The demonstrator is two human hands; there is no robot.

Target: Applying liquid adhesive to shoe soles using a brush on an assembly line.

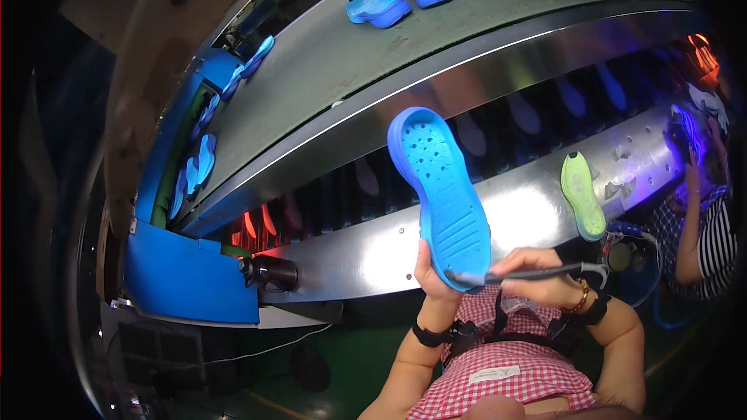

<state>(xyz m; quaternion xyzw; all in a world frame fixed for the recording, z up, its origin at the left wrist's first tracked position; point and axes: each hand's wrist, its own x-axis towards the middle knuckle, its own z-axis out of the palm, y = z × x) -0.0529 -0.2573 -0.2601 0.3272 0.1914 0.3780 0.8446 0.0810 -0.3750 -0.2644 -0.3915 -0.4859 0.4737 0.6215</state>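
My left hand is closed on a blue shoe sole, gripping its lower end. The sole is tilted up, its hollow inner side facing me, with small holes at the far end and ridges along the middle. My right hand is closed around the dark handle of a brush. The brush's tip touches the near end of the sole, close to my left fingers. A yellow-green sole lies on the metal ledge to the right, away from both hands.
A dark conveyor belt carries several blue soles. Below it, a metal ledge fronts a slot with more soles and red glowing lights. A dark bottle stands at the left. At the right, a co-worker's arm handles a shoe.
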